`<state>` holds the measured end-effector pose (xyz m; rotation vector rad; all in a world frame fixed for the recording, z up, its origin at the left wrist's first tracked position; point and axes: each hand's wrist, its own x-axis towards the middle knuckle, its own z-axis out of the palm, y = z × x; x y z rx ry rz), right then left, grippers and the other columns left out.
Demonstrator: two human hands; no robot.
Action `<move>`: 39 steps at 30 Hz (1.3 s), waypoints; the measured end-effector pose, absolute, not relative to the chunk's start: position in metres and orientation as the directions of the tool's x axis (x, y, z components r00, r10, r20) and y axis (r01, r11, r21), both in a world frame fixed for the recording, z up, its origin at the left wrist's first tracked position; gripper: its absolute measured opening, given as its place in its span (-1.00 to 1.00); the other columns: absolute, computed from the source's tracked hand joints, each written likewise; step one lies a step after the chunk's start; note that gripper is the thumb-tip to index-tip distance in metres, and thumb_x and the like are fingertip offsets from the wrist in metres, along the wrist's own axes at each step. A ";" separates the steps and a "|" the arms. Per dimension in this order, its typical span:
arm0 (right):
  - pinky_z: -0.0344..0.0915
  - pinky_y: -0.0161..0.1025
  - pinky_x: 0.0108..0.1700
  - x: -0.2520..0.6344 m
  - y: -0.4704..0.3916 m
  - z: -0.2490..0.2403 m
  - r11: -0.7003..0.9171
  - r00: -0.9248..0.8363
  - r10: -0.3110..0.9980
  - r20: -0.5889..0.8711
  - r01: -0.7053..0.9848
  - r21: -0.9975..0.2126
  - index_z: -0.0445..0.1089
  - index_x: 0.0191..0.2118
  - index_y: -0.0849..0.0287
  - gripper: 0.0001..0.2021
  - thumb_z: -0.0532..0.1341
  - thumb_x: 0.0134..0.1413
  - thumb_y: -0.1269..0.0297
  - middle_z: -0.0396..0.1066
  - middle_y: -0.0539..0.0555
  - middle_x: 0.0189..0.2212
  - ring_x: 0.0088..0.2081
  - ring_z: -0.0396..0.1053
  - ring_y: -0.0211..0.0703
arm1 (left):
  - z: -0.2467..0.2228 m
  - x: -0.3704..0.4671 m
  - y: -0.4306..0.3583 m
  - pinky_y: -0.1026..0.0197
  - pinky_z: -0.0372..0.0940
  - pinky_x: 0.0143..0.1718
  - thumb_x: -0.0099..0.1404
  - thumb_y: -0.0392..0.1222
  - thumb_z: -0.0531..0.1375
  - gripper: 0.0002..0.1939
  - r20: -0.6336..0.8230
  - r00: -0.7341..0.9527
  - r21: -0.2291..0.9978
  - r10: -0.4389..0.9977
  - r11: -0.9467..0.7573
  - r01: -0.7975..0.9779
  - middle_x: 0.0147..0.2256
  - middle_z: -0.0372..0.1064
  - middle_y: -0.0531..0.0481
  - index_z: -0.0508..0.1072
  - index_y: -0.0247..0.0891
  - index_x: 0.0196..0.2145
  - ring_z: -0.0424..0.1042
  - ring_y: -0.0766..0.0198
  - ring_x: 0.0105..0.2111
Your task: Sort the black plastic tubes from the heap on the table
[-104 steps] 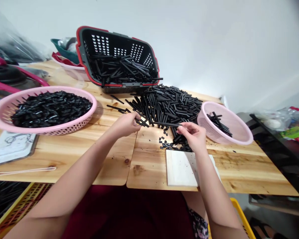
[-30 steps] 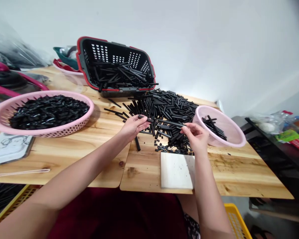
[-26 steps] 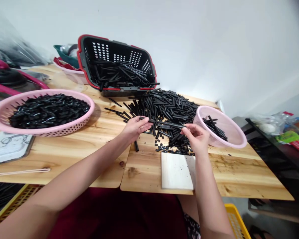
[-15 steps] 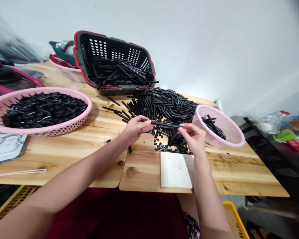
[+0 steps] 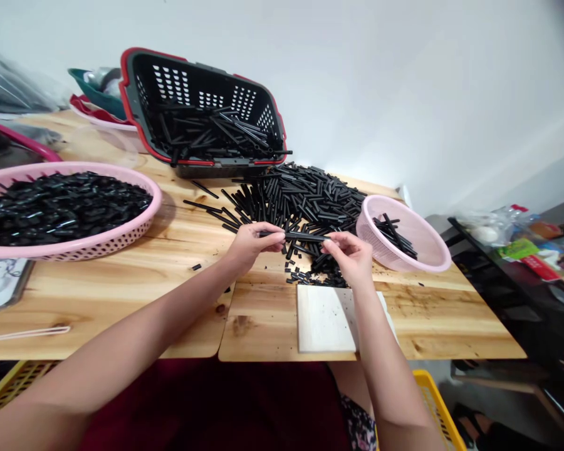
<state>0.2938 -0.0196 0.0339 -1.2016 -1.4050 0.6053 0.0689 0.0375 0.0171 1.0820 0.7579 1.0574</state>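
Observation:
A thin black tube (image 5: 305, 237) is stretched level between my two hands, above the front of a heap of similar black tubes (image 5: 310, 194). My left hand (image 5: 258, 243) is closed around its left end, thumb on top. At the other end, my right hand (image 5: 350, 250) pinches it between thumb and fingers. Whether it is one piece or two lying together I cannot tell. Below the hands lie small black offcuts (image 5: 301, 275) and a pale wooden board (image 5: 326, 319), partly covered by my right forearm.
A black-and-red basket (image 5: 202, 160) of long tubes leans open behind the heap. One pink basket (image 5: 98, 243) full of black pieces stands left; another pink basket (image 5: 427, 247) with a few tubes stands right. Yellow crates (image 5: 437, 401) sit below the table (image 5: 263, 332).
My view has shifted a little to the right, so things sit further left. Both hands still hold the tube level, and they appear slightly closer together.

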 end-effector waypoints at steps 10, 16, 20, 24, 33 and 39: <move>0.44 -0.35 -0.36 0.291 -0.019 0.037 0.295 0.168 0.926 0.337 0.235 -0.926 0.44 -0.32 0.29 -0.63 0.37 -0.10 0.05 0.43 0.08 -0.43 -0.46 0.43 -0.27 | 0.015 0.070 0.037 0.28 0.42 -0.34 -0.08 -0.01 0.40 -0.52 -0.004 0.345 0.950 0.939 0.111 -0.291 -0.42 0.45 -0.08 0.51 -0.41 -0.28 0.43 0.40 -0.46; 0.42 -0.37 -0.37 0.292 -0.018 0.036 0.283 0.153 0.933 0.325 0.244 -0.928 0.44 -0.31 0.30 -0.63 0.37 -0.10 0.04 0.43 0.08 -0.44 -0.46 0.42 -0.28 | 0.013 0.071 0.037 0.30 0.43 -0.25 -0.12 -0.03 0.42 -0.48 0.043 0.288 0.956 0.957 0.044 -0.290 -0.37 0.46 -0.07 0.51 -0.40 -0.22 0.45 0.42 -0.40; 0.44 -0.34 -0.35 0.292 -0.019 0.037 0.313 0.169 0.920 0.355 0.230 -0.922 0.44 -0.31 0.29 -0.65 0.37 -0.10 0.07 0.43 0.08 -0.43 -0.45 0.43 -0.26 | 0.014 0.071 0.037 0.29 0.43 -0.24 -0.14 -0.06 0.43 -0.48 0.057 0.307 0.961 0.950 0.031 -0.274 -0.36 0.47 -0.07 0.51 -0.41 -0.23 0.46 0.40 -0.39; 0.42 -0.35 -0.37 0.292 -0.021 0.039 0.341 0.169 0.902 0.397 0.283 -0.896 0.44 -0.31 0.27 -0.67 0.35 -0.06 0.07 0.43 0.07 -0.43 -0.45 0.43 -0.26 | 0.018 0.070 0.035 0.28 0.42 -0.28 -0.10 -0.01 0.41 -0.48 0.022 0.353 0.957 0.935 0.082 -0.277 -0.39 0.47 -0.10 0.49 -0.41 -0.23 0.47 0.36 -0.41; 0.43 -0.34 -0.29 0.292 -0.025 0.036 0.426 0.056 0.871 0.487 0.408 -0.808 0.48 -0.24 0.21 -0.75 0.33 -0.02 0.16 0.44 0.07 -0.37 -0.37 0.44 -0.26 | 0.018 0.070 0.036 0.40 0.11 -0.66 0.01 0.13 0.31 -0.52 -0.071 0.438 0.971 0.896 0.162 -0.175 -0.65 0.29 0.01 0.34 -0.39 -0.59 0.21 0.50 -0.69; 0.43 -0.35 -0.26 0.281 -0.027 0.036 0.449 0.003 0.864 0.504 0.446 -0.774 0.49 -0.23 0.21 -0.79 0.32 0.02 0.21 0.44 0.07 -0.33 -0.35 0.43 -0.28 | 0.019 0.071 0.032 0.44 0.20 -0.58 -0.05 -0.02 0.39 -0.56 -0.072 0.494 0.885 0.866 0.284 -0.369 -0.55 0.36 0.06 0.44 -0.38 -0.29 0.31 0.52 -0.63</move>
